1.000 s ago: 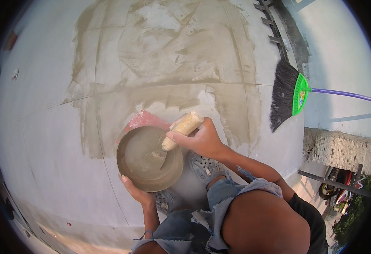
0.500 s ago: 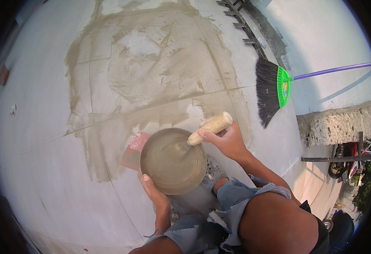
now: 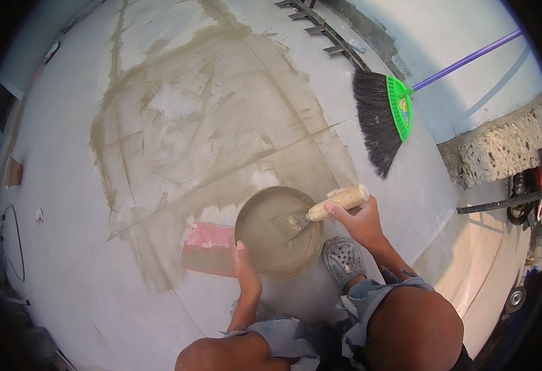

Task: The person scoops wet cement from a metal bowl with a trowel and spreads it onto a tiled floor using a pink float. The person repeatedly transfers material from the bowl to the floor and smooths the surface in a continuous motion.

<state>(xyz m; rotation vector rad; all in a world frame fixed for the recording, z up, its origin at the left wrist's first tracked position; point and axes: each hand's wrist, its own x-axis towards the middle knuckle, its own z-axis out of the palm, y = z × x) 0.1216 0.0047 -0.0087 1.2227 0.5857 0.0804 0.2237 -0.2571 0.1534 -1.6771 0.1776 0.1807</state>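
1. Spreading over the pale grey floor [image 3: 147, 315], a damp, brownish smear [image 3: 234, 117] runs in streaks and uneven bands, with lighter patches showing through and thin, straight lines crossing it.
2. Near the smear's lower edge, a round bowl [image 3: 308, 258] of grey-brown paste is in front of the person, between the knees and the smear.
3. The left hand [image 3: 247, 272] grips the bowl's left side, thumb up at the rim.
4. The right hand [image 3: 364, 221] is closed around the wooden handle of a putty knife [image 3: 342, 203], its coated blade angled into the bowl.
5. Just left of the bowl lies a red, paste-smeared flat piece [image 3: 209, 244].
6. A grey perforated shoe [image 3: 344, 260] stands at the bowl's right.
7. Farther right, a black-bristled broom [image 3: 379, 117] with a green head leans its purple stick toward a pale blue surface [image 3: 444, 37].
8. Beyond are a rough, pitted ledge [image 3: 493, 139], sunlit paving [image 3: 487, 247] and part of a motorbike [image 3: 521, 195].
9. At far left sits a reddish-brown block [image 3: 14, 172].
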